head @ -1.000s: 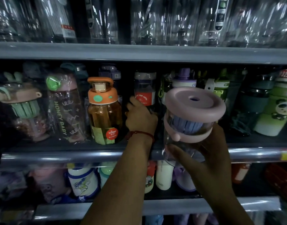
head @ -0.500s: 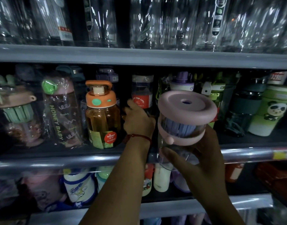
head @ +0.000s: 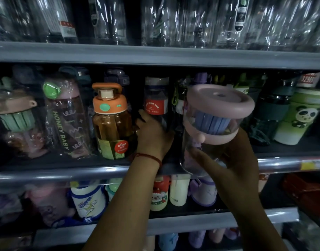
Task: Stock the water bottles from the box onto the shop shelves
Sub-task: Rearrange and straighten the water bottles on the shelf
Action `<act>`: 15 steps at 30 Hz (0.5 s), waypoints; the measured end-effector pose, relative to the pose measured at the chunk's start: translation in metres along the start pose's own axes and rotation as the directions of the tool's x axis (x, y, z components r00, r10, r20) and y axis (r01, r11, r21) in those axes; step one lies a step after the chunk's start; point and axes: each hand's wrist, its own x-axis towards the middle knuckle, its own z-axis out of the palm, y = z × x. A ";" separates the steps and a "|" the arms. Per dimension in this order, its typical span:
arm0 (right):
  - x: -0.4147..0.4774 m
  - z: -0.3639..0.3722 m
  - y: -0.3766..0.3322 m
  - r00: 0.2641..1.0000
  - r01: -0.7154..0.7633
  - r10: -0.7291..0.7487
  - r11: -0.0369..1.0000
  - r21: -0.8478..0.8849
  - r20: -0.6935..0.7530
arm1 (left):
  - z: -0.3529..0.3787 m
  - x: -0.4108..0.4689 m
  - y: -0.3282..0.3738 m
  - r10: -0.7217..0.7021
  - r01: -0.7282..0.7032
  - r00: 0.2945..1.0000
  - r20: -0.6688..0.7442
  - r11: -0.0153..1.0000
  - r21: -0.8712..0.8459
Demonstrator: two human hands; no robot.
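Head view: the right hand (head: 240, 160) grasps the pink-lidded clear bottle (head: 217, 113) by its lower body, fingers curled round it, holding it upright just in front of the middle shelf (head: 65, 173) rail. The left hand (head: 153, 138) reaches onto that shelf between the orange-capped amber bottle (head: 111, 127) and the dark bottle with red label (head: 156, 98); its fingers are hidden, so its grip cannot be determined

Dim light glints on grey metal shelving (head: 155, 57).
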 end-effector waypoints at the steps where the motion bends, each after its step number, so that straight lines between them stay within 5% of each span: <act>1: 0.001 -0.001 -0.001 1.000 -0.006 0.006 1.000 0.008 0.001 | -0.003 -0.006 0.002 0.004 -0.004 1.000 0.012 1.000 0.016; 5: 0.006 -0.004 -0.005 0.999 -0.029 0.027 0.998 0.061 0.028 | -0.010 -0.038 -0.002 0.163 -0.160 0.986 -0.038 0.984 0.079; 9: 0.011 -0.010 -0.012 0.993 -0.068 0.058 0.992 0.108 0.101 | -0.025 -0.066 -0.004 0.303 -0.317 0.946 -0.116 0.939 -0.132; 13: 0.011 -0.015 -0.012 0.978 -0.144 0.119 0.979 0.144 0.169 | -0.042 -0.096 0.001 0.300 -0.218 0.952 0.062 0.805 -0.551; 15: 0.008 -0.013 -0.012 0.974 -0.150 0.120 0.978 0.148 0.193 | -0.048 -0.109 -0.005 0.341 -0.147 0.918 0.202 0.766 -0.626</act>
